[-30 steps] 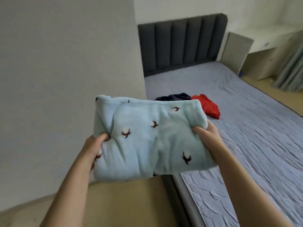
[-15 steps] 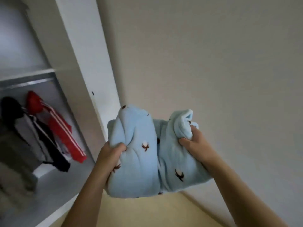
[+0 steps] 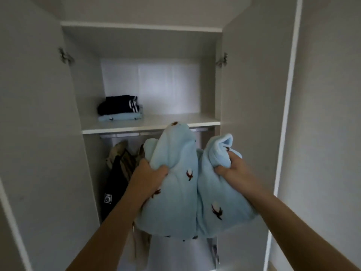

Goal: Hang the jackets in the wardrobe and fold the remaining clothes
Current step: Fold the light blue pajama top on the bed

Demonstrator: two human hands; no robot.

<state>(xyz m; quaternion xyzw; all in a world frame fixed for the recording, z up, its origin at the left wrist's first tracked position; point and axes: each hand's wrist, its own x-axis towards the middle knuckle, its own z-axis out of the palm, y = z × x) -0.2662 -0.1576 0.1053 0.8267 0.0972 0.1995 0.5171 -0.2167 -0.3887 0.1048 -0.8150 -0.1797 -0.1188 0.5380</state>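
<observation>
A folded light-blue fleece garment [image 3: 187, 194] with small dark red motifs is held up in front of the open wardrobe. My left hand [image 3: 148, 178] grips its left side and my right hand [image 3: 232, 169] grips its right side, so it buckles in the middle. Its top reaches the front edge of the wardrobe shelf [image 3: 148, 127]. On that shelf, at the left, lies a small stack: a folded dark navy garment [image 3: 119, 106] on a folded light-blue one [image 3: 120, 117]. Below the shelf, jackets [image 3: 119, 173] hang from a rail, partly hidden by my arms.
Both wardrobe doors stand open: the left door [image 3: 37, 133] and the right door [image 3: 252, 114]. The right part of the shelf is bare. A pale wall [image 3: 328, 114] lies to the right of the wardrobe.
My view has swung from the bed, past the wall, to face the open wardrobe. The blue garment has been carried along in both hands and now bunches in the middle, raised to the shelf.
</observation>
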